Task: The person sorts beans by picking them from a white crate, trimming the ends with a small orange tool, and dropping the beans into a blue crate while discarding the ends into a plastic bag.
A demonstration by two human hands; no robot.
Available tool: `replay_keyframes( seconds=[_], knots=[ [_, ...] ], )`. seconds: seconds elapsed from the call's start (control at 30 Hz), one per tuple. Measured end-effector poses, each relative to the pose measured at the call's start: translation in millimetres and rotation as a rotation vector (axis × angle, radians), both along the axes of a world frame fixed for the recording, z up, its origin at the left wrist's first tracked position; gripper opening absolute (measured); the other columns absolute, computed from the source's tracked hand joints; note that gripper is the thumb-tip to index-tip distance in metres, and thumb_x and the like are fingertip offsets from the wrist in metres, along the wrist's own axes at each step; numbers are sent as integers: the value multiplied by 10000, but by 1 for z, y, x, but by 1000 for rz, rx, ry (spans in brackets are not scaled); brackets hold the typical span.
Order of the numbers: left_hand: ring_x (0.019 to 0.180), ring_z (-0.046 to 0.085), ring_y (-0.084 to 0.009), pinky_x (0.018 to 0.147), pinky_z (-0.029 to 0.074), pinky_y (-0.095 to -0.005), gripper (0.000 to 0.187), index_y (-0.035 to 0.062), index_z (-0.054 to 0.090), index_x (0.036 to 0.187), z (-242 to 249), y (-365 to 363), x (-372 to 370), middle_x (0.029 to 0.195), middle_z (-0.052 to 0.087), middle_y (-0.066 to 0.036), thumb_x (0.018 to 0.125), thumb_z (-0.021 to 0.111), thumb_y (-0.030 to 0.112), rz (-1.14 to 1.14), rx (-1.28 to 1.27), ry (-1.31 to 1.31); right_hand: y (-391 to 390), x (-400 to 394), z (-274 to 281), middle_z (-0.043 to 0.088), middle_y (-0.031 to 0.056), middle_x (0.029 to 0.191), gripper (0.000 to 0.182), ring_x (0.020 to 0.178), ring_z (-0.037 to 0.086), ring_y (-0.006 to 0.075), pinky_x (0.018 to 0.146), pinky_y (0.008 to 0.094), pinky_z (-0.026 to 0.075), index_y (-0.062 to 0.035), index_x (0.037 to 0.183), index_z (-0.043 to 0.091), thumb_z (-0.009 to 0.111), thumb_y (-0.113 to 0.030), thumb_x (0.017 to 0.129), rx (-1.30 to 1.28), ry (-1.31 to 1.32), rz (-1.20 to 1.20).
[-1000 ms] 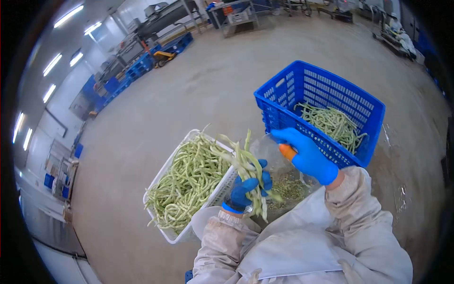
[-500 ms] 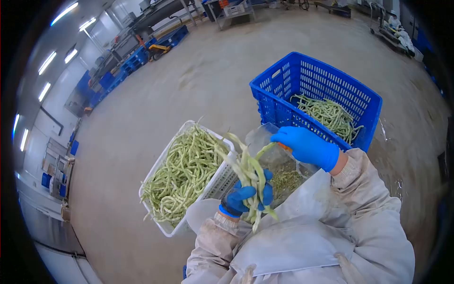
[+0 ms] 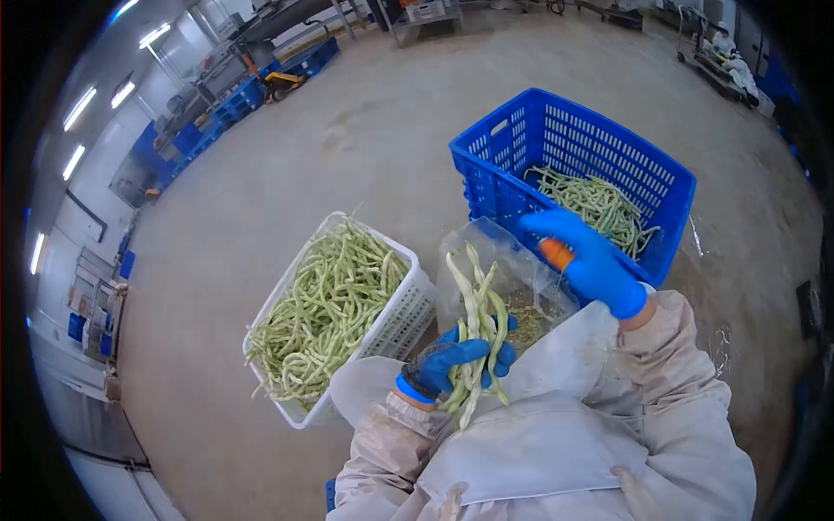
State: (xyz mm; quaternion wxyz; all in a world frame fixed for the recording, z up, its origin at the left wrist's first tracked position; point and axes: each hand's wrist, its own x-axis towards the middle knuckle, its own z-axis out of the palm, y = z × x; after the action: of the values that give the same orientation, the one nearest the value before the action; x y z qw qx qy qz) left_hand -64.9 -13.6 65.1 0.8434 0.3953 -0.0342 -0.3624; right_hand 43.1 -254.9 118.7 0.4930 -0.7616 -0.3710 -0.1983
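My left hand (image 3: 465,360), in a blue glove, is closed around a small bunch of long green beans (image 3: 476,304), which stick out above and below the fingers. Up and to the right, my right hand (image 3: 595,265), also blue-gloved and slightly blurred, is apart from the bunch. Its fingers stretch left with the thumb spread away, and no bean shows in them. An orange piece (image 3: 556,253) sits at the thumb; it looks like a cover, though blur hides its exact kind. Below both hands, a clear plastic bag (image 3: 469,247) contains small green scraps (image 3: 526,323).
To the left stands a white crate (image 3: 391,334) heaped with green beans (image 3: 334,304). A blue crate (image 3: 499,161) with fewer beans (image 3: 599,204) stands at the right. Farther off are a yellow pallet jack (image 3: 282,84), blue pallets (image 3: 234,104) and a cart (image 3: 712,69).
My right hand has moved off the bean tips, to the right, and its thumb has spread from the fingers. The bunch in my left hand has shifted slightly and stands more upright.
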Motion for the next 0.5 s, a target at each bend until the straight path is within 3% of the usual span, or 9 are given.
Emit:
replay_keyframes(
  seconds=[0.07, 0.13, 0.37, 0.43, 0.5],
  knots=[
    [864, 619, -211, 655, 516, -276, 695, -6, 322, 1358, -2, -4, -1, 1032, 599, -156, 795, 631, 261, -42, 21, 29, 16, -18, 17, 616, 144, 887, 290, 844, 579, 298, 768, 389, 458, -70, 1084, 628, 550, -37, 807, -71, 48, 71],
    [845, 618, -207, 637, 507, -262, 716, -6, 318, 1359, 5, -7, -1, 1018, 601, -153, 792, 633, 296, -96, 69, -16, 25, -21, 22, 604, 174, 938, 305, 858, 564, 323, 749, 407, 449, -92, 1091, 633, 546, -59, 801, -427, 111, 247],
    [818, 610, -188, 601, 493, -244, 712, -5, 338, 1348, 0, 0, -4, 986, 601, -145, 792, 624, 336, -138, 104, -11, 35, -14, 7, 586, 153, 851, 281, 788, 544, 328, 713, 413, 443, -92, 1056, 641, 534, -63, 797, -422, 216, 483],
    [834, 616, -189, 609, 503, -250, 651, -4, 366, 1328, 1, 0, -3, 994, 607, -152, 803, 614, 291, -109, 68, 15, 30, -14, 9, 592, 144, 879, 279, 821, 548, 335, 746, 415, 441, -79, 1059, 635, 530, -58, 801, -540, -89, 437],
    [830, 621, -192, 612, 508, -253, 615, -3, 383, 1316, -5, 3, -3, 1005, 611, -158, 807, 607, 260, -57, 108, 53, 21, -15, 13, 596, 138, 905, 267, 842, 547, 332, 755, 413, 441, -76, 1059, 633, 533, -66, 811, -565, -20, 449]
  ],
)
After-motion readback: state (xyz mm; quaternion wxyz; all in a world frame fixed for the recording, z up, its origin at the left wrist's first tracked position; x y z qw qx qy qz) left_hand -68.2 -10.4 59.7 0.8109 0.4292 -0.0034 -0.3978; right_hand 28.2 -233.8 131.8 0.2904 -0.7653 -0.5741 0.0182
